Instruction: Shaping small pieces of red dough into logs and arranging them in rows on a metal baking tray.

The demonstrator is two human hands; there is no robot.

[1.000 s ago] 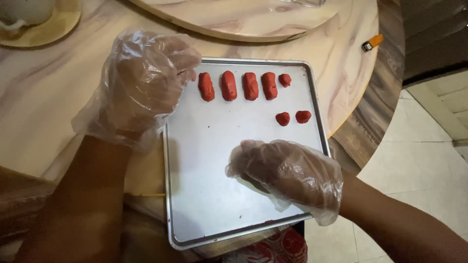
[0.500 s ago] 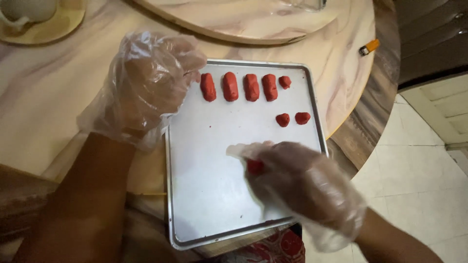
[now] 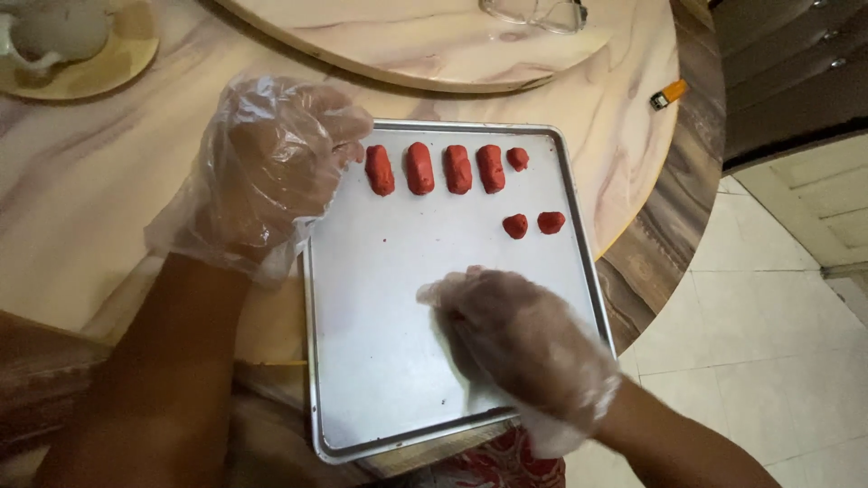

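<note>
A silver baking tray [image 3: 380,361] lies on the marble table's near edge. Along its far side sits a row of several oblong red dough pieces [image 3: 419,168], ending in a small red ball [image 3: 517,159]. Two more red balls [image 3: 533,224] lie below the row's right end. Both hands wear clear plastic gloves. My left hand [image 3: 271,176] rests with curled fingers on the tray's upper-left rim, next to the first oblong piece. My right hand [image 3: 520,348] lies palm down on the tray's lower middle. Whatever is under it is hidden.
A round marble turntable [image 3: 407,45] with glasses [image 3: 535,14] on it fills the table's far side. A cup on a yellow saucer [image 3: 77,54] stands far left, an orange lighter [image 3: 669,93] far right. Tiled floor [image 3: 778,298] lies to the right.
My right hand slid toward me and slightly right over the tray. A red piece seen at its fingertips half a second ago is now covered. The left hand stayed put.
</note>
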